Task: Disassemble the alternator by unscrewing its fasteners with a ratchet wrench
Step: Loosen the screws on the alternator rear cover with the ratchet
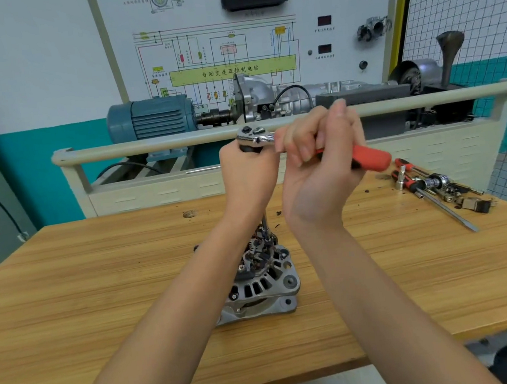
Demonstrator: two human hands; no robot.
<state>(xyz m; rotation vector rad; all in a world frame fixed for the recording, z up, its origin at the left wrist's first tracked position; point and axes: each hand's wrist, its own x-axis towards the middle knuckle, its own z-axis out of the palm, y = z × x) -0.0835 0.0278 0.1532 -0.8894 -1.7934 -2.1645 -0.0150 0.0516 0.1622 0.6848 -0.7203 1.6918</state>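
— Left hand (245, 174), centre of the frame?
— Wrapped round the top of the extension bar (265, 222), just under the ratchet wrench (316, 146) head.
— And lower down?
— Alternator (261, 280) below centre on the wooden table (99, 286), standing on end, grey ribbed housing, dark windings exposed on top, bar tip planted among them.
— Right hand (321, 169)?
— Curled round the wrench's red handle, right of centre.
— Further right?
— Loose screwdrivers and sockets (433, 187) lying on the table, right edge; no tray or box holding them.
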